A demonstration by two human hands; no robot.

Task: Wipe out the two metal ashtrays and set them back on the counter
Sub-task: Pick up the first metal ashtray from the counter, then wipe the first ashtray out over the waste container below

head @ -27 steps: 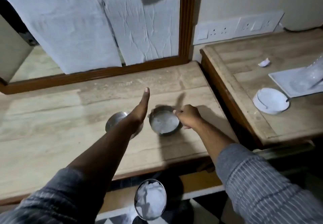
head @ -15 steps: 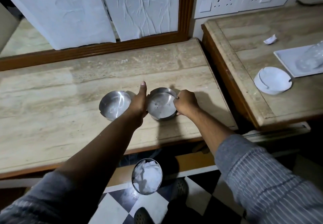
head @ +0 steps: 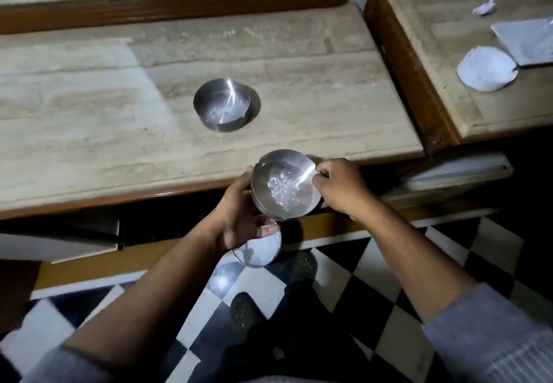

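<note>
Nearest the camera, two forearms in pushed-up grey striped sleeves reach forward over a black-and-white chequered floor (head: pixel 389 290), where a pair of dark perforated slippers (head: pixel 248 312) shows between them. The left hand (head: pixel 242 218) cups the underside and near wall of a round, shiny metal ashtray (head: pixel 284 186), its fingers curled around the bottom, while the right hand (head: pixel 341 186) pinches the ashtray's right rim between thumb and fingertips — so both hands are closed on this one dish. It is held tilted toward the camera, lifted clear of the counter and hanging just past the front edge, with pale specks of residue glinting on its inner base. Directly beneath the left hand sits a small round bin lined with white crumpled paper (head: pixel 258 251), partly hidden by the wrist. Beyond the hands runs the pale, streaked stone counter with a brown wooden edge (head: pixel 89 131), and on it, well apart from the held dish, a second round metal ashtray (head: pixel 223 109) stands upright, a bright streak of light across its inside and a little residue on its floor. Farther right, on a separate wood-framed stone table (head: pixel 449 62), lie a round white ceramic ashtray (head: pixel 486 73), a white rectangular tray (head: pixel 526 40) and a small white crumpled scrap (head: pixel 483 8). At the back — a brown wooden frame (head: pixel 179 8) with white sheets above it.
</note>
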